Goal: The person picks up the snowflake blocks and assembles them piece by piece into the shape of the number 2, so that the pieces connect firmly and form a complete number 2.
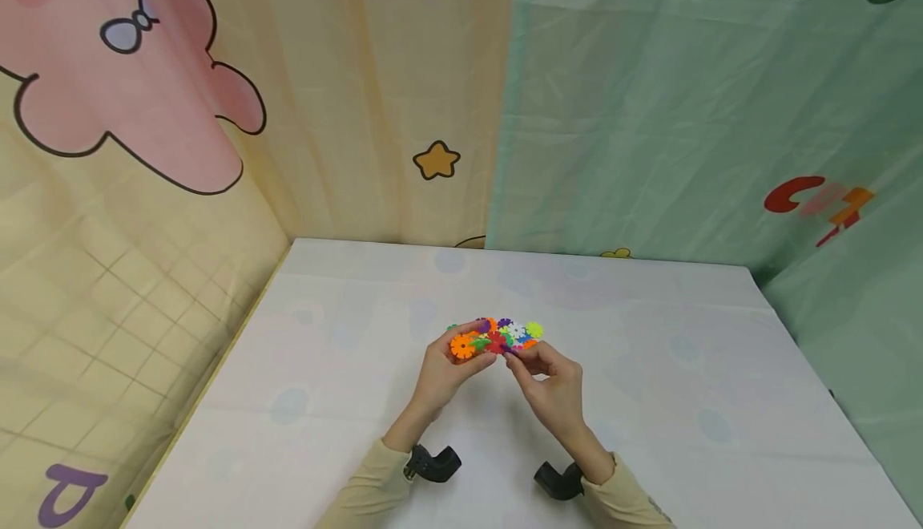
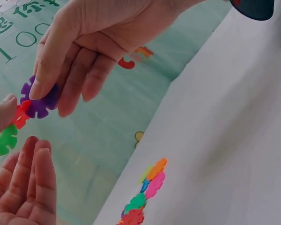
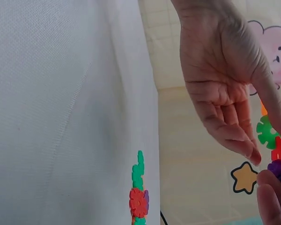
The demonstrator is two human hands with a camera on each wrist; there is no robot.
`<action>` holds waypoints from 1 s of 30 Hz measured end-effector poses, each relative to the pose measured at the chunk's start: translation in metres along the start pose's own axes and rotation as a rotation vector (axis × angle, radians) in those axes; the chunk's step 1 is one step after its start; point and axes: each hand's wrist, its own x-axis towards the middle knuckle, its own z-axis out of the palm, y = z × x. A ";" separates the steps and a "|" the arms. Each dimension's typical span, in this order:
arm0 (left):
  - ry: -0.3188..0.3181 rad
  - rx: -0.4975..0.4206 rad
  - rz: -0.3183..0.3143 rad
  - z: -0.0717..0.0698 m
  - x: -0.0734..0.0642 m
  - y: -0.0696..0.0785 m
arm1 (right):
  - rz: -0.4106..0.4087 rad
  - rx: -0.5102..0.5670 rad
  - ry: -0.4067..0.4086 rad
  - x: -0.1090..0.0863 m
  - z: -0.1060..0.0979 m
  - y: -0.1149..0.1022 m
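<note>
My left hand point(image 1: 440, 373) holds a short chain of notched plastic snowflake discs. An orange disc point(image 1: 464, 345) shows at its left end; a green disc point(image 3: 268, 132) and a small red disc point(image 2: 21, 115) come after it, near the left thumb. At the chain's other end, a purple disc point(image 2: 46, 104) meets the red one, and my right hand point(image 1: 555, 389) pinches it between thumb and fingers. Whether the purple disc is fully slotted in, I cannot tell. The hands are close together, above the table.
Beyond the hands, more joined discs lie on the white table point(image 1: 324, 401), among them a pink disc point(image 2: 154, 186) and a red-orange disc point(image 3: 138, 202). Printed curtains point(image 1: 404, 72) hang behind and beside the table. Black wrist mounts point(image 1: 436, 465) sit at both cuffs.
</note>
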 end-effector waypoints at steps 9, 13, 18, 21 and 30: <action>0.069 -0.047 -0.127 0.012 0.001 -0.017 | 0.002 0.024 0.021 0.000 0.004 0.001; 0.170 -0.107 -0.191 0.016 0.002 -0.024 | 0.028 0.076 -0.011 -0.002 0.005 0.003; 0.252 -0.189 -0.286 0.017 0.002 -0.023 | 0.063 0.091 -0.041 -0.003 0.006 0.004; 0.264 -0.249 -0.336 0.017 0.002 -0.023 | 0.054 0.064 -0.032 -0.003 0.006 0.005; 0.297 -0.306 -0.418 0.017 0.002 -0.024 | 0.038 0.024 -0.015 -0.003 0.006 0.009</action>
